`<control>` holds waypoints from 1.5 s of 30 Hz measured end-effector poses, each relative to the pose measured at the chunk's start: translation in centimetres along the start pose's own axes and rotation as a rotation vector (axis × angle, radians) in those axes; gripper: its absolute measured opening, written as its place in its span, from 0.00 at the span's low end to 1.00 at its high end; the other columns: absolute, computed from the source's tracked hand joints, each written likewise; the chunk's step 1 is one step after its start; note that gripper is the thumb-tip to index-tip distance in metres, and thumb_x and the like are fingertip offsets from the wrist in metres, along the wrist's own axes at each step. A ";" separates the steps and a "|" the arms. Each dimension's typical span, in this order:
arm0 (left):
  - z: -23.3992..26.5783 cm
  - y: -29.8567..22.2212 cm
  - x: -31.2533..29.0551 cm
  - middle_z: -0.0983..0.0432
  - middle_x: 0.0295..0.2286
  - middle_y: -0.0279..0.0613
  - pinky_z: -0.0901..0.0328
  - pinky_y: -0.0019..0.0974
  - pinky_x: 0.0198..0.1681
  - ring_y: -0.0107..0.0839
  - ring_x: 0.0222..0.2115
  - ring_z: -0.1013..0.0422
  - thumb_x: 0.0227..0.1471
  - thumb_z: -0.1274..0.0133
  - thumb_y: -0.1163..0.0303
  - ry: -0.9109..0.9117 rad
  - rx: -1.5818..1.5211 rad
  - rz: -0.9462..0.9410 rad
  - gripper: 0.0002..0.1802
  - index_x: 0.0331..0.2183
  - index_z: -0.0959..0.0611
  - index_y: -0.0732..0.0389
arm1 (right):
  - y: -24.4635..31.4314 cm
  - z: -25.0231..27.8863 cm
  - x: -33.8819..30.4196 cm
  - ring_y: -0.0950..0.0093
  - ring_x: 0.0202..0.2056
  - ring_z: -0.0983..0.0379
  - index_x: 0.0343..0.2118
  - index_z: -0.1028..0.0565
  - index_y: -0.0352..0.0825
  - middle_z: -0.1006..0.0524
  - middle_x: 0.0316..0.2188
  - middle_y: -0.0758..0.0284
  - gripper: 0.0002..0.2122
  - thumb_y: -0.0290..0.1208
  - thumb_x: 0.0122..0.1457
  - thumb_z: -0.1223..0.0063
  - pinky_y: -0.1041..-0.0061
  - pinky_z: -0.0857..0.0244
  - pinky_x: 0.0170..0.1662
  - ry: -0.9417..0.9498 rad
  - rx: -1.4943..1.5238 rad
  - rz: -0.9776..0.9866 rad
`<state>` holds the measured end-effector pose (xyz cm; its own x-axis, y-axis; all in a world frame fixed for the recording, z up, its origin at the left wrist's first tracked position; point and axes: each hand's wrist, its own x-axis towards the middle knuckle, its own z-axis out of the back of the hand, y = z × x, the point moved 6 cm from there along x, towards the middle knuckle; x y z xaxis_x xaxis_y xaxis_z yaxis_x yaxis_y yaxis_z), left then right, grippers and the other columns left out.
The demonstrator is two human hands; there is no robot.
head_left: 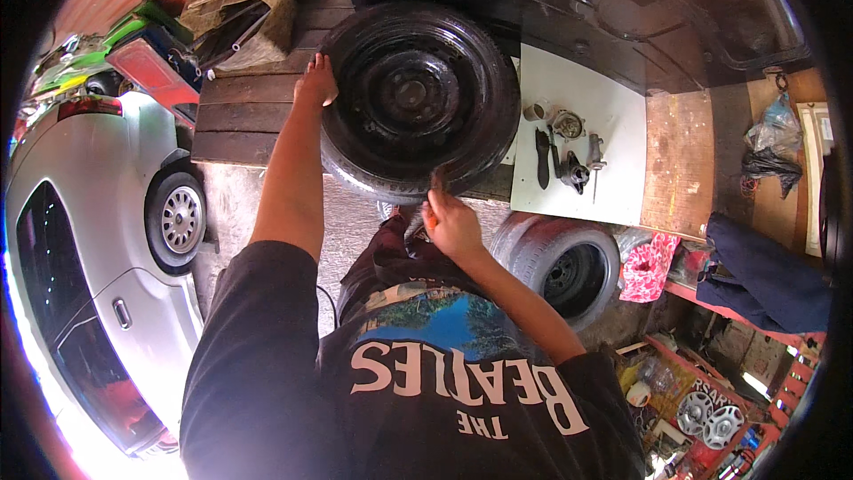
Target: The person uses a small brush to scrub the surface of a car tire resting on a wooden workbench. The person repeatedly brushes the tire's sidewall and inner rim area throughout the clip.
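Far over on the left I have a silver car (102,169) with one wheel facing the bench. Next, the dark plank bench (240,120), a grimy cut-open container (274,13) at its far side. The left hand (317,83) lies against the left edge of the wheel (413,93), fingers extended, wrapped round nothing that I can make out. The wheel, tyre on black steel rim, lies on the bench, centre of my view. The right hand (455,229) is clenched round an orange-handled tool (432,217) at the wheel's near edge; the tool's tip blurs, so I cannot tell its kind or whether it touches rubber. Right of the wheel, a white board (586,80) carries a black-handled tool (543,160) and small metal parts (569,124). Nearer, spare tyres (586,258); right of them, a pink-and-white cloth (647,268).
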<state>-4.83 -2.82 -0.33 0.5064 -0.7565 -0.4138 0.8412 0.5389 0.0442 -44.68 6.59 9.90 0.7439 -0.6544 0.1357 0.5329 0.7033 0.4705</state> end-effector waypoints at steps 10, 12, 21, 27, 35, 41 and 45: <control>-0.7 -0.4 -5.1 0.61 0.71 0.42 0.44 0.46 0.67 0.40 0.70 0.54 0.58 0.58 0.72 0.045 0.081 -0.067 0.38 0.69 0.47 0.60 | 6.7 -5.2 5.3 0.56 0.27 0.22 0.44 0.27 0.38 0.21 0.25 0.56 0.10 0.33 0.62 0.43 0.58 0.29 0.30 0.000 0.567 0.269; -0.4 -0.3 -5.4 0.60 0.70 0.42 0.43 0.47 0.67 0.40 0.69 0.53 0.59 0.56 0.69 0.007 0.081 -0.112 0.38 0.68 0.45 0.58 | 5.9 -6.2 5.7 0.54 0.27 0.22 0.39 0.26 0.38 0.21 0.26 0.56 0.08 0.35 0.61 0.41 0.57 0.30 0.28 0.032 0.553 0.201; -0.3 1.3 -5.1 0.58 0.70 0.42 0.47 0.47 0.69 0.46 0.70 0.56 0.57 0.46 0.58 -0.166 0.017 -0.315 0.40 0.67 0.40 0.54 | -0.2 1.0 -0.4 0.56 0.24 0.23 0.32 0.25 0.41 0.22 0.22 0.59 0.05 0.33 0.57 0.42 0.58 0.31 0.26 -0.080 0.142 -0.128; 1.6 -0.2 -1.5 0.62 0.71 0.37 0.52 0.46 0.71 0.41 0.71 0.60 0.59 0.47 0.55 -0.172 0.122 -0.448 0.41 0.68 0.43 0.53 | 2.0 0.4 3.5 0.58 0.23 0.23 0.32 0.28 0.40 0.23 0.21 0.60 0.05 0.31 0.58 0.45 0.58 0.29 0.26 -0.033 -0.095 0.000; 2.8 -0.8 2.8 0.62 0.71 0.38 0.49 0.47 0.70 0.42 0.71 0.61 0.55 0.48 0.68 -0.014 0.187 -0.562 0.42 0.68 0.44 0.56 | 11.3 -6.7 13.4 0.55 0.24 0.22 0.34 0.28 0.40 0.23 0.21 0.58 0.06 0.34 0.60 0.43 0.57 0.30 0.26 0.036 0.421 0.230; 3.3 0.3 4.3 0.61 0.71 0.33 0.41 0.47 0.66 0.41 0.70 0.56 0.49 0.44 0.71 0.057 0.202 -0.617 0.46 0.68 0.42 0.52 | 9.2 -8.7 15.0 0.51 0.27 0.22 0.33 0.26 0.39 0.21 0.23 0.55 0.07 0.34 0.59 0.41 0.55 0.31 0.29 0.111 0.440 0.074; 4.0 0.5 4.3 0.57 0.70 0.31 0.38 0.49 0.64 0.43 0.66 0.45 0.49 0.41 0.70 0.072 0.153 -0.629 0.46 0.67 0.39 0.46 | 7.9 -8.7 16.4 0.52 0.28 0.22 0.30 0.22 0.35 0.21 0.23 0.53 0.09 0.37 0.56 0.40 0.58 0.29 0.32 0.517 0.338 0.000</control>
<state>-1.50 -7.25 1.52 -0.1011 -0.8809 -0.4623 0.9931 -0.0617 -0.0996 -24.78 3.84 8.21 0.8880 -0.3757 -0.2651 0.4390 0.5212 0.7319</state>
